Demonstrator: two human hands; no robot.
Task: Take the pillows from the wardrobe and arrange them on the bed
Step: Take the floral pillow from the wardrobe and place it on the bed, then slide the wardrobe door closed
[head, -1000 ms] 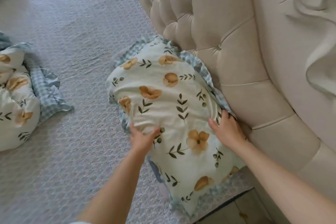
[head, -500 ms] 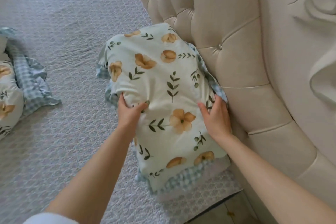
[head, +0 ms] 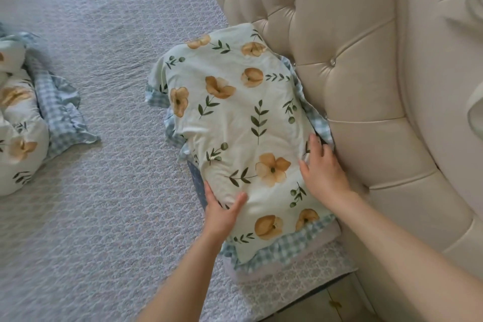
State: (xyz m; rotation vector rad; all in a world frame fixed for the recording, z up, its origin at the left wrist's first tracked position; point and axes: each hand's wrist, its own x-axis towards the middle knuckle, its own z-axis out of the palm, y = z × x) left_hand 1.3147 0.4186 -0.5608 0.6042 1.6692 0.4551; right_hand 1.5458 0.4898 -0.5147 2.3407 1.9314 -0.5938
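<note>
We hold the pillow (head: 243,123) at the bed's (head: 104,217) headboard (head: 352,60) edge: left hand (head: 222,213) grips it, right hand (head: 322,168) presses flat.

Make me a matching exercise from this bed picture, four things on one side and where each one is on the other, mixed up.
1. pillow
2. second pillow
3. left hand
4. right hand

A. at the picture's left edge
B. leaning on the headboard
C. on the pillow's headboard side
D. at the pillow's outer edge, thumb on top

Pairs: 1-B, 2-A, 3-D, 4-C
</note>
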